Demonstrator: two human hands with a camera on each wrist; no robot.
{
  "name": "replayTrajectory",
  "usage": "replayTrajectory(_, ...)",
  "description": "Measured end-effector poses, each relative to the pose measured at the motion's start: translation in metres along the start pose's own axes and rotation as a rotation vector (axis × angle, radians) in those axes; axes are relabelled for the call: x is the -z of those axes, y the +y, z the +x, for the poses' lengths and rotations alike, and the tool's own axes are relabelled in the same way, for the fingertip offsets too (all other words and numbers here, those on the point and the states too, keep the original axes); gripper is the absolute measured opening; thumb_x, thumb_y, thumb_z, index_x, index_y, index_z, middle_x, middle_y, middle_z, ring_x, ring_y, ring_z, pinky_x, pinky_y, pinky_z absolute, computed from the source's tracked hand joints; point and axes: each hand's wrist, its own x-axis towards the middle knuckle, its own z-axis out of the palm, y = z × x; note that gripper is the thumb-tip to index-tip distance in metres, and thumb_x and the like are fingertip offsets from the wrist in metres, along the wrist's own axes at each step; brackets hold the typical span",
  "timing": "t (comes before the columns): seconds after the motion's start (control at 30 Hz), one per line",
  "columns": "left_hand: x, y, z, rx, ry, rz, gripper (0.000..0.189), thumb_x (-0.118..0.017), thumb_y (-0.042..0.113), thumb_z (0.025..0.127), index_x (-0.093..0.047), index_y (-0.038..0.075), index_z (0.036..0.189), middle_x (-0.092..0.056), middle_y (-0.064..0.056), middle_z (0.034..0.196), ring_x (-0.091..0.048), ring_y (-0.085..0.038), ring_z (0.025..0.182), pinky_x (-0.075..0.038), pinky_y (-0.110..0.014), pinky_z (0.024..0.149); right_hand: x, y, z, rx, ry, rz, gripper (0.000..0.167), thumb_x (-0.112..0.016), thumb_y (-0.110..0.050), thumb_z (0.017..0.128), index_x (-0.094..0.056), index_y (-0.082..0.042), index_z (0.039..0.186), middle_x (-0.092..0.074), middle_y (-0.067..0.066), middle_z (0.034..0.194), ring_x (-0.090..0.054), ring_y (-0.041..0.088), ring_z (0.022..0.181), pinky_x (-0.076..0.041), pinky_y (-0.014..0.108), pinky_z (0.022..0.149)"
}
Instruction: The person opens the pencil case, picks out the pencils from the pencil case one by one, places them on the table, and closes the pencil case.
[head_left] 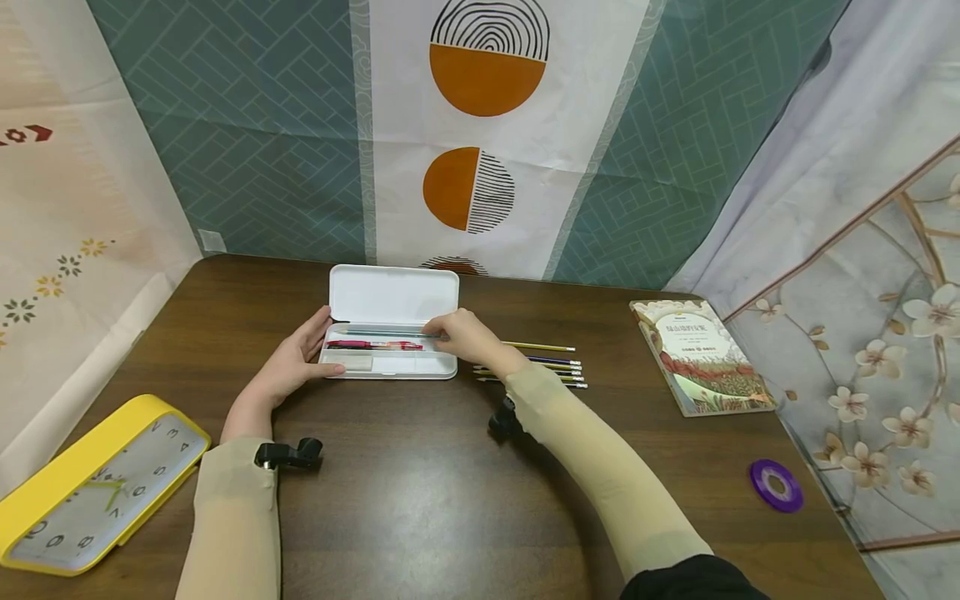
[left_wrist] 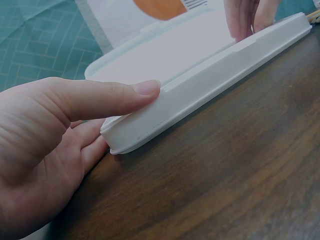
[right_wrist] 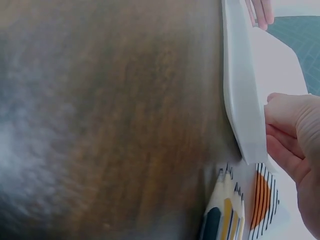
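Note:
A white pencil case point(head_left: 393, 364) lies on the table with its lid point(head_left: 393, 294) raised at the back. Inside are a red pen point(head_left: 375, 344), a white eraser-like block point(head_left: 350, 362) and a long grey-blue pencil point(head_left: 382, 332). My left hand point(head_left: 288, 360) holds the case's left end, thumb on the rim and fingers against the outer side, as the left wrist view shows. Reaching into the right end, my right hand point(head_left: 468, 336) pinches the pencil's right end with curled fingers; its fingertips are partly hidden by the case wall in the right wrist view.
Several pencils point(head_left: 555, 372) lie just right of the case, partly under my right forearm. A book point(head_left: 705, 358) and a purple tape roll point(head_left: 776, 486) are farther right. At the left stands a yellow clock point(head_left: 105, 483). Patterned cloth point(head_left: 255, 167) hangs behind the table.

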Motion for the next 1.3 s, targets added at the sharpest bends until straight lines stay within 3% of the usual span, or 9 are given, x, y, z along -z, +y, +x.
replayTrajectory(0.63, 0.001, 0.002, 0.0, 0.009, 0.001, 0.013, 0.108, -0.077, 0.012, 0.083, 0.0, 0.017, 0.159, -0.006, -0.008, 0.165, -0.013, -0.032, 0.151, -0.027, -0.004, 0.107, 0.002, -0.002, 0.008, 0.052, 0.045, -0.075, 0.018, -0.064, 0.001, 0.088, -0.076, -0.006, 0.1, -0.075, 0.005, 0.096, -0.067, 0.014, 0.083, -0.055, 0.025, 0.076)
replayTrajectory(1.3, 0.0, 0.001, 0.0, 0.001, 0.0, -0.019, 0.109, -0.078, 0.009, 0.083, 0.0, 0.017, 0.159, -0.007, -0.008, 0.165, -0.013, -0.032, 0.151, -0.028, -0.003, 0.106, 0.0, -0.009, 0.015, 0.043, 0.006, -0.158, 0.017, -0.067, -0.006, 0.091, -0.076, -0.007, 0.106, -0.075, 0.004, 0.105, -0.07, 0.016, 0.098, -0.055, 0.028, 0.088)
